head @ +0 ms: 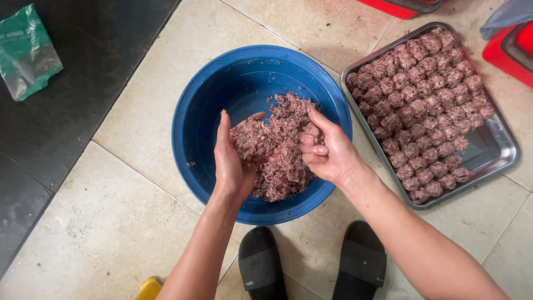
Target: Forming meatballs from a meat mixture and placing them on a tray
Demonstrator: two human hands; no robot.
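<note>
A round blue basin (200, 105) stands on the tiled floor and holds a mound of pink minced meat (283, 172). My left hand (230, 164) cups a lump of that meat (252, 139) over the basin, fingers curled around it. My right hand (327, 150) is just to the right of the lump, thumb up, fingers bent and pinching at the meat. To the right lies a steel tray (491, 147) filled with several rows of rolled meatballs (419, 100); its lower right corner is bare.
Two black slippers (261, 264) show at the bottom edge. A green plastic bag (25, 53) lies on the dark mat at upper left. Red containers (508, 50) sit at the top right, and a yellow object (149, 287) peeks in at the bottom.
</note>
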